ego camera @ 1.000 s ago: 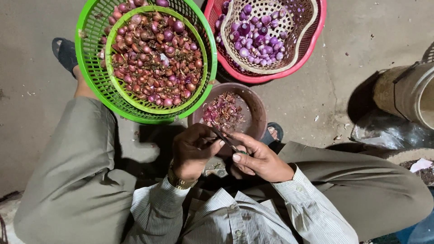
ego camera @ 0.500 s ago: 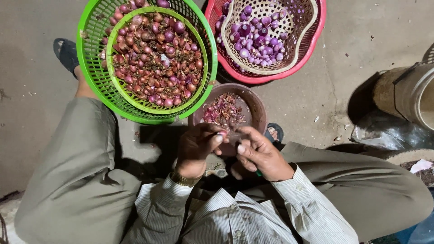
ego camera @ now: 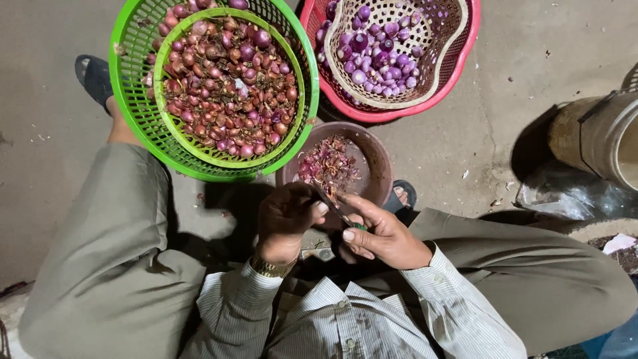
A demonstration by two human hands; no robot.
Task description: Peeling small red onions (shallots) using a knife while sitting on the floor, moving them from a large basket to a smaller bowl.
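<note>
Brown plastic bowl, partly filled with purple-red shallot skins, stands on the concrete floor at centre frame, just above both hands. Left hand is curled closed, fingers folded inward; what it grips is hidden by the fingers and cannot be told. Right hand is closed around a small knife, whose dark blade points up and left to meet the left hand's fingertips; a trace of green handle shows under the thumb. The two hands touch at the blade, directly below the bowl's lower rim.

Upper left: two nested green baskets hold unpeeled reddish-brown shallots. Upper centre-right: a cream basket set inside a red basket holds peeled purple shallots. A grey bucket stands at the right edge.
</note>
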